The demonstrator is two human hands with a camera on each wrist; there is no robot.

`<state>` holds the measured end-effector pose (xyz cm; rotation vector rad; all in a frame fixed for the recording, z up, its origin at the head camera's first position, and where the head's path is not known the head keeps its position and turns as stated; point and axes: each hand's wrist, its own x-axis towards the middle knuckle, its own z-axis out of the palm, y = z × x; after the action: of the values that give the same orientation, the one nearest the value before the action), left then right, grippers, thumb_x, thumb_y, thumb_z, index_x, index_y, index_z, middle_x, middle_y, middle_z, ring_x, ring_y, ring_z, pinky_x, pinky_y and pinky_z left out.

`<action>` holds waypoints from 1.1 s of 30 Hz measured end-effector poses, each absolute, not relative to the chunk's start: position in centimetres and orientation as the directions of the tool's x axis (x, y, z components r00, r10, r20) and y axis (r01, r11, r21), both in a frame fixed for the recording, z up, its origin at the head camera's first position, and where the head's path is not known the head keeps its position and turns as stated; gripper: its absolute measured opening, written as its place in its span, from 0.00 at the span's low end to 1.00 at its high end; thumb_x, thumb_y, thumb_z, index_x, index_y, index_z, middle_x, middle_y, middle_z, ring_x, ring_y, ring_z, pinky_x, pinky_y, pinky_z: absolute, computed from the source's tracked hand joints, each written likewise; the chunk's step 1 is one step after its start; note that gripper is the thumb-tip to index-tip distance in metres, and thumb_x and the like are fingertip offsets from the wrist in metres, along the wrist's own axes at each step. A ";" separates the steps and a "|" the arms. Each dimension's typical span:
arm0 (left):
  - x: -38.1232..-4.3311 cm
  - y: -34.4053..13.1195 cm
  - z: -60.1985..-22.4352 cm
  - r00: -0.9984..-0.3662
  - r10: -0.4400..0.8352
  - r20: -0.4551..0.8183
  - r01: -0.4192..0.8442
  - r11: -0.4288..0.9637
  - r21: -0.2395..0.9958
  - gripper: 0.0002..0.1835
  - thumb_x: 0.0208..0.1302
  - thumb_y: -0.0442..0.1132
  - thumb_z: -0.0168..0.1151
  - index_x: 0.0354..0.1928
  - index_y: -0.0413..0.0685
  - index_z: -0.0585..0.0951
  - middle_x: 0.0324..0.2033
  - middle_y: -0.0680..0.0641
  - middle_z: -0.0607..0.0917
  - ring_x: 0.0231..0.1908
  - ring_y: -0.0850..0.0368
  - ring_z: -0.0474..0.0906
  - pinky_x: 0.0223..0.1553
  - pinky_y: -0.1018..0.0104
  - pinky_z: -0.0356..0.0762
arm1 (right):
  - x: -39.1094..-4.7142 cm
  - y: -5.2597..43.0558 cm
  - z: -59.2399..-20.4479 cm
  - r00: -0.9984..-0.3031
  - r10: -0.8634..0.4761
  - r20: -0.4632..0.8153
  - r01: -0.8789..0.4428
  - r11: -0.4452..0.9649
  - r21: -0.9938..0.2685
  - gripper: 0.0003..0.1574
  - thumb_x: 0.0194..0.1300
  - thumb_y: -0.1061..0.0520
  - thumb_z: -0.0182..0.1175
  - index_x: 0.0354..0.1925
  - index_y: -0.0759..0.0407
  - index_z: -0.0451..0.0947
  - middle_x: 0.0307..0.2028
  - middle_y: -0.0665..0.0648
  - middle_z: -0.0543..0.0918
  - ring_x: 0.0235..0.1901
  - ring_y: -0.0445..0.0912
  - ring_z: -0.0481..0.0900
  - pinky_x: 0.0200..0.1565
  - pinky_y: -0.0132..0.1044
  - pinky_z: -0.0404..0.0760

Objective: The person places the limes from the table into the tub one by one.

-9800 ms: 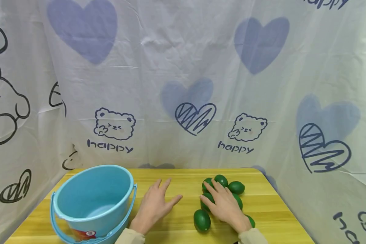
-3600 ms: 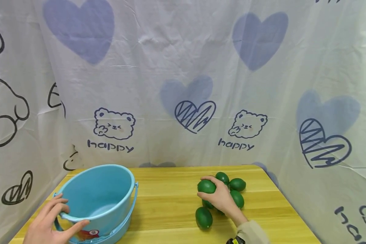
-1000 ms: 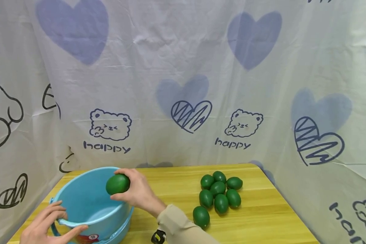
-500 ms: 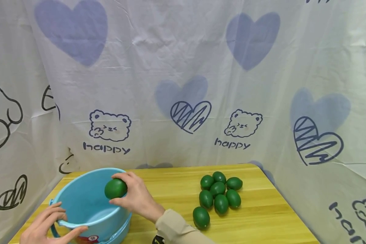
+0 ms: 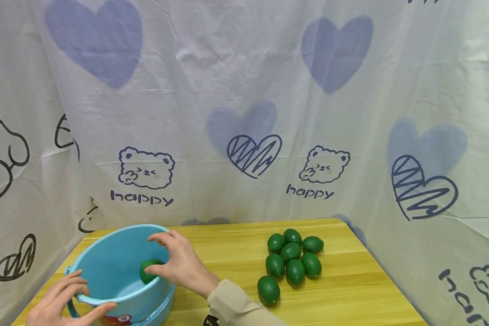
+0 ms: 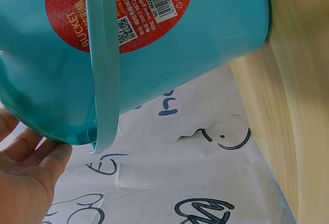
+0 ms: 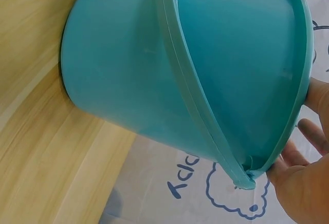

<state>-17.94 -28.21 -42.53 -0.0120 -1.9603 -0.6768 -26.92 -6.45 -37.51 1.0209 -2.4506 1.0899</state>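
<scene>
A light blue bucket (image 5: 106,260) stands at the left of the table. My left hand (image 5: 59,303) grips its near-left rim, fingers over the edge and thumb outside; the left wrist view shows this hand (image 6: 25,183) at the rim too. My right hand (image 5: 183,262) is over the bucket's right rim, thumb and fingers parted with nothing between them. Below the fingers, inside the bucket, is a green lime (image 5: 147,271), partly hidden by the thumb. In the right wrist view the hand (image 7: 303,188) is beside the rim, and the bucket's wall (image 7: 123,54) hides the lime.
Several more green limes (image 5: 291,251) lie grouped on the right of the wooden table (image 5: 342,290), one lime (image 5: 268,290) a little nearer. The bucket's handle (image 6: 103,70) hangs down its outside. A printed white cloth (image 5: 212,190) surrounds the table's back and sides.
The right hand picked a lime from the group, carried it left over the bucket and has just let it go; the lime is now lower inside. The left hand earlier moved to the rim.
</scene>
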 end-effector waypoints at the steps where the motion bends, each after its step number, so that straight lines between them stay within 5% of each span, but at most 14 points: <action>1: -17.9 -28.2 -42.5 -0.479 -0.274 0.834 0.300 0.841 0.449 0.32 0.05 0.44 0.90 0.21 0.49 0.78 0.29 0.43 0.83 0.49 0.96 0.60 0.47 0.98 0.55 | -26.9 -6.4 -37.5 -0.717 -0.495 0.490 -0.696 0.465 -0.548 0.35 0.53 0.51 0.76 0.58 0.45 0.75 0.53 0.47 0.79 0.50 0.36 0.77 0.49 0.21 0.75; 24: -17.7 -27.8 -42.4 -0.527 -0.313 0.790 0.228 0.844 0.486 0.33 0.06 0.50 0.90 0.21 0.52 0.77 0.29 0.46 0.83 0.48 0.98 0.56 0.45 0.98 0.52 | -27.3 -5.1 -37.9 -0.706 -0.465 0.534 -0.690 0.284 -0.665 0.20 0.62 0.57 0.69 0.52 0.53 0.81 0.51 0.51 0.81 0.49 0.36 0.78 0.52 0.21 0.77; 33: -17.6 -28.0 -42.3 -0.539 -0.323 0.778 0.213 0.841 0.497 0.34 0.06 0.48 0.90 0.23 0.46 0.79 0.33 0.44 0.85 0.51 0.94 0.59 0.47 0.99 0.51 | -27.7 -3.4 -38.4 -0.750 -0.402 0.526 -0.645 0.269 -0.715 0.16 0.64 0.59 0.65 0.51 0.54 0.81 0.49 0.49 0.81 0.50 0.43 0.81 0.55 0.28 0.79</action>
<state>-17.61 -28.03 -42.29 0.0809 -2.0290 -0.6825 -27.74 -3.42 -38.45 0.9711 -2.3002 1.4744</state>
